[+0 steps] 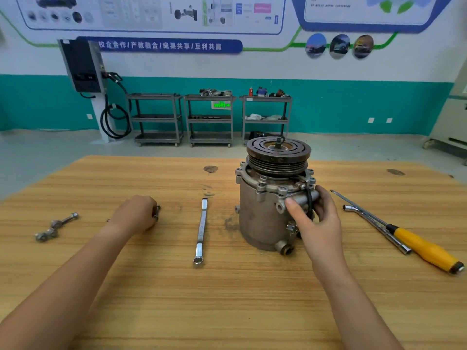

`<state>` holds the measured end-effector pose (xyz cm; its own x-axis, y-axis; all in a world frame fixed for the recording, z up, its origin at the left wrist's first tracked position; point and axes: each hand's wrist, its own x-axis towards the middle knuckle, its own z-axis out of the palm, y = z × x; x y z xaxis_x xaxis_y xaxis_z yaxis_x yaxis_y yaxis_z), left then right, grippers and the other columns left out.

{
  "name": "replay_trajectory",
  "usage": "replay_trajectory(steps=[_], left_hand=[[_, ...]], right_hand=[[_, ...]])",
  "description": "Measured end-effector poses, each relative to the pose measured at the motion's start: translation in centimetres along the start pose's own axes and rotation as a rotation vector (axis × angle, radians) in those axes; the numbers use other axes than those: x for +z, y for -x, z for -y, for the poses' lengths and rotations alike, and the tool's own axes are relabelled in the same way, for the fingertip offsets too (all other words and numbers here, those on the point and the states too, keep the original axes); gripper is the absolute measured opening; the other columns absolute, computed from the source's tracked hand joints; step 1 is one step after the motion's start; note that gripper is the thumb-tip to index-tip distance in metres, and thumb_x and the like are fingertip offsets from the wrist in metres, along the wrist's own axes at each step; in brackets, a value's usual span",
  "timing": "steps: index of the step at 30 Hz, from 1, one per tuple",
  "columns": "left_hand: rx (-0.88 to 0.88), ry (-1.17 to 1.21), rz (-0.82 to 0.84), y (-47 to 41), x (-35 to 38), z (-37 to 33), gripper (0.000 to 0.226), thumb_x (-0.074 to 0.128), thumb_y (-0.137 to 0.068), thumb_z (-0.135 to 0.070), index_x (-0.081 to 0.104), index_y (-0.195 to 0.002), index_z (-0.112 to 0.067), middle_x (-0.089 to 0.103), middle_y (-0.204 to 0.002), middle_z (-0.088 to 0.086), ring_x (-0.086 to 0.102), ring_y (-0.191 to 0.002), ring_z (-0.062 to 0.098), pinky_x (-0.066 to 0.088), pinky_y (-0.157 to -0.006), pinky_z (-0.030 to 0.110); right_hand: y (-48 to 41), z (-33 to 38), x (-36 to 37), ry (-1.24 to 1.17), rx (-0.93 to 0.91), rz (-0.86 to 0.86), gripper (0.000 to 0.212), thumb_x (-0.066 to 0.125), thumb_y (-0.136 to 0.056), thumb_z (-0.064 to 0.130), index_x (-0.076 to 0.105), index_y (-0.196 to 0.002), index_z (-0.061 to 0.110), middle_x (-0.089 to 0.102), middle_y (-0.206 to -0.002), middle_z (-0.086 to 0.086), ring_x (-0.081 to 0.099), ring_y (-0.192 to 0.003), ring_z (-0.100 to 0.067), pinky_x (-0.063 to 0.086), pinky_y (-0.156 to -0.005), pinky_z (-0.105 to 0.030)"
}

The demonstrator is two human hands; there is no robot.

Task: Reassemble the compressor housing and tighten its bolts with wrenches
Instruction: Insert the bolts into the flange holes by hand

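- One compressor stood upright right of the middle of the wooden table, with its single grooved pulley on top.
- Two bare hands were in view.
- The right hand gripped the compressor by the fitting on its upper right side, thumb on the near face and fingers wrapped round the far side.
- The left hand lay on the table well to the left of the compressor. Its fingers were curled round a small metal piece, and too little of that piece showed to name it.
- One ring spanner lay lengthwise, near to far, between the two hands, touched by neither.
- Two loose bolts lay at the far left, one just beyond the other.
- Two tools lay side by side to the right of the compressor: one bent socket wrench and one yellow-handled screwdriver.
- Three grey shelf carts stood in a row against the far wall.
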<state>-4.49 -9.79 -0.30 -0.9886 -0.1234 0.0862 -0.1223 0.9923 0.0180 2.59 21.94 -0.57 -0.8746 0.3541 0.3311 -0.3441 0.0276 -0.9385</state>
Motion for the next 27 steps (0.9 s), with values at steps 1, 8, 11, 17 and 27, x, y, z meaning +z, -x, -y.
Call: replay_trajectory(steps=[1, 8, 11, 17, 27], left_hand=[[-0.002, 0.010, -0.012, 0.3, -0.2, 0.0, 0.012, 0.055, -0.088, -0.018, 0.062, -0.088, -0.010, 0.066, -0.093, 0.010, 0.058, -0.079, 0.027, 0.045, -0.063, 0.029], [0.329, 1.039, -0.354, 6.6, -7.3, -5.4, 0.023, 0.063, -0.085, -0.016, 0.069, -0.073, -0.035, 0.066, -0.069, -0.008, 0.060, -0.068, 0.003, 0.050, -0.057, 0.019], [0.584, 1.234, -0.300, 9.3, -9.4, -11.3, 0.030, 0.063, -0.084, -0.008, 0.069, -0.072, -0.035, 0.065, -0.063, -0.016, 0.056, -0.058, -0.004, 0.046, -0.055, 0.010], [0.603, 1.009, -0.268, 8.9, -8.6, -17.6, 0.007, 0.069, -0.082, -0.016, 0.071, -0.085, -0.021, 0.060, -0.060, -0.017, 0.052, -0.055, -0.006, 0.037, -0.053, 0.007], [0.470, 0.984, -0.279, 8.0, -9.0, -17.5, 0.008, 0.068, -0.083, -0.021, 0.067, -0.077, -0.026, 0.068, -0.070, 0.001, 0.056, -0.061, 0.002, 0.043, -0.054, 0.014]], right_hand=[[0.0, 0.0, 0.0, -0.005, 0.003, -0.002, 0.061, 0.074, -0.076, 0.029, 0.043, -0.129, 0.035, 0.053, -0.114, 0.025, 0.049, -0.098, 0.020, 0.044, -0.085, -0.016], [0.1, -0.3, 0.1, -0.046, -0.002, -0.009, 0.073, 0.076, -0.072, 0.030, 0.041, -0.136, 0.030, 0.053, -0.120, 0.020, 0.049, -0.106, 0.012, 0.043, -0.084, -0.012], [0.1, -0.6, 0.1, -0.078, 0.002, -0.009, 0.065, 0.075, -0.074, 0.029, 0.041, -0.128, 0.038, 0.053, -0.116, 0.025, 0.049, -0.100, 0.021, 0.046, -0.074, -0.005], [-0.2, -0.8, -0.7, -0.073, -0.004, 0.034, 0.057, 0.074, -0.078, 0.023, 0.042, -0.122, 0.039, 0.054, -0.108, 0.030, 0.049, -0.094, 0.027, 0.047, -0.085, -0.013], [-0.5, -1.0, -1.6, -0.044, -0.003, 0.093, 0.050, 0.073, -0.079, 0.021, 0.044, -0.110, 0.047, 0.054, -0.102, 0.033, 0.051, -0.091, 0.025, 0.045, -0.069, -0.002]])
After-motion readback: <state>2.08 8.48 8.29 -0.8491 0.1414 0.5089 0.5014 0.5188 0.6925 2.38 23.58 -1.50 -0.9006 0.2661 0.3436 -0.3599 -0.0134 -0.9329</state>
